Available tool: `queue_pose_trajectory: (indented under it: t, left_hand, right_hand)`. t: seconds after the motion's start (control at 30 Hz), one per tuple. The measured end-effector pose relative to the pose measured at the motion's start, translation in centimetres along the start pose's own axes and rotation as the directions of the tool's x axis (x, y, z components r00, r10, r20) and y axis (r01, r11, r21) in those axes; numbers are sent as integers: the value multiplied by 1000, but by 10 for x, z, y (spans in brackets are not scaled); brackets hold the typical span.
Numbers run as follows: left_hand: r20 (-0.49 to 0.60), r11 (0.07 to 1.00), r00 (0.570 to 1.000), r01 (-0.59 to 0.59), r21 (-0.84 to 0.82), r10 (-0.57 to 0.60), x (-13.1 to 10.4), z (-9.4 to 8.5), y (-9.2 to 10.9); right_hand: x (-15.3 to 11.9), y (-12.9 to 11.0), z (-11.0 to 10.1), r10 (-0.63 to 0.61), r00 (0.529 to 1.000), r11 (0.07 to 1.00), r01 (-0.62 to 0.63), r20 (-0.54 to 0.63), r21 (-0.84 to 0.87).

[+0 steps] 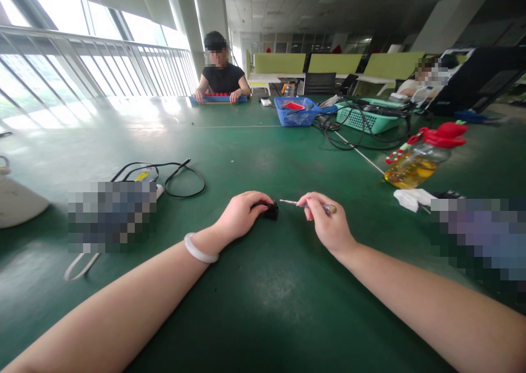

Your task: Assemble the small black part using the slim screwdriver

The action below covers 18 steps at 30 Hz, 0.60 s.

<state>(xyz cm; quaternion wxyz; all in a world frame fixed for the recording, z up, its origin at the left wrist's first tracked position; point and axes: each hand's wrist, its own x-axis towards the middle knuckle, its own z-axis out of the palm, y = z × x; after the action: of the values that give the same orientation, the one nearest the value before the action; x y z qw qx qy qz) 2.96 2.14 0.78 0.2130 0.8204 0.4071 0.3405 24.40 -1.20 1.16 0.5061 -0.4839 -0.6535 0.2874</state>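
Observation:
My left hand (241, 214) rests on the green table (263, 307) and grips a small black part (271, 210) with its fingertips. A pale bangle (199, 249) sits on that wrist. My right hand (324, 222) pinches a thin screwdriver (306, 204) with a brownish handle end. Its metal tip points left, a short gap away from the black part. Both forearms lie low over the table near me.
A black cable (181, 177) loops at the left, near a white object (18, 200). A bottle of yellow liquid with a red lid (423, 156) stands at the right beside white cloth (411, 198). A blue basket (296, 112), a green basket (372, 116) and seated people are far back.

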Motion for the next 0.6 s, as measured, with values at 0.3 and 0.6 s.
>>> queue_pose_trajectory:
  t: [0.3, 0.6]
  left_hand:
    - [37, 976, 994, -106, 191, 100, -3, 2, 5]
    - [-76, 922, 991, -71, 382, 108, -5, 0, 9]
  right_hand:
    - [0, 1, 0, 5, 1000, 1000, -5, 3, 5]
    - [0, 2, 0, 10, 1000, 1000, -10, -1, 14]
